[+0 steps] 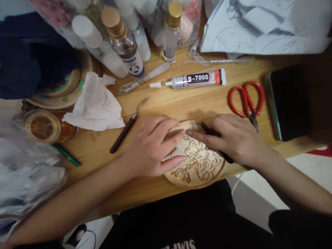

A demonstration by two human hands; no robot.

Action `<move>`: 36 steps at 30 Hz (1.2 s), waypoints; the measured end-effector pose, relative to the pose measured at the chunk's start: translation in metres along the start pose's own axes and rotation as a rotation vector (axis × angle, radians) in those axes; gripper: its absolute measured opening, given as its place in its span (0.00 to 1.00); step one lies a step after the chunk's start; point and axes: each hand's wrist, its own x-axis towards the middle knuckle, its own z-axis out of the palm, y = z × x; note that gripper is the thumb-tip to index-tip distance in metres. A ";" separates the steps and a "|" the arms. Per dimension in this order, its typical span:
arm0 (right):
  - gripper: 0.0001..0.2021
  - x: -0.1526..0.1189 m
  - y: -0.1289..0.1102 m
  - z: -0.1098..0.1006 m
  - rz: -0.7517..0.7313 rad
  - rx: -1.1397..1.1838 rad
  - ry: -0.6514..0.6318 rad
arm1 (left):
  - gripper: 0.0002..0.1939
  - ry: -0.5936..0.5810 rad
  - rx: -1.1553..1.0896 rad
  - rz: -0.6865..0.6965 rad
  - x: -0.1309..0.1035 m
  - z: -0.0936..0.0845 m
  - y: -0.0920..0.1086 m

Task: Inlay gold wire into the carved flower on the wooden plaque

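A round wooden disc (195,184) lies at the table's front edge, bearing a flower pattern outlined in gold wire (201,155). My left hand (157,145) rests over its left side, fingers stretched out and apart, the index fingertip pressing near the upper part of the pattern. From the other side, my right hand (229,136) reaches its index fingertip to almost the same spot. Tucked in the right hand are dark tweezers (225,157), their points showing beyond the thumb side. Whether a small piece lies under the two fingertips is hidden.
Behind the disc lie a B-7000 glue tube (198,79), a pen (147,76) and red-handled scissors (247,100). A hooked tool (123,133) and crumpled tissue (97,103) are left. Bottles (126,45) line the back; a phone (287,102) sits right, below paper sheets (259,31).
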 end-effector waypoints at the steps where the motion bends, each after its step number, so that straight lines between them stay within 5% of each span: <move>1: 0.23 0.000 0.000 0.000 0.003 0.006 0.001 | 0.21 0.002 -0.007 -0.002 0.000 0.000 0.000; 21: 0.35 0.000 0.000 0.003 0.031 0.057 0.016 | 0.16 0.074 -0.111 -0.111 0.000 0.000 -0.006; 36: 0.27 -0.001 0.000 0.003 0.031 0.058 0.013 | 0.16 0.040 -0.036 -0.090 0.000 0.001 -0.002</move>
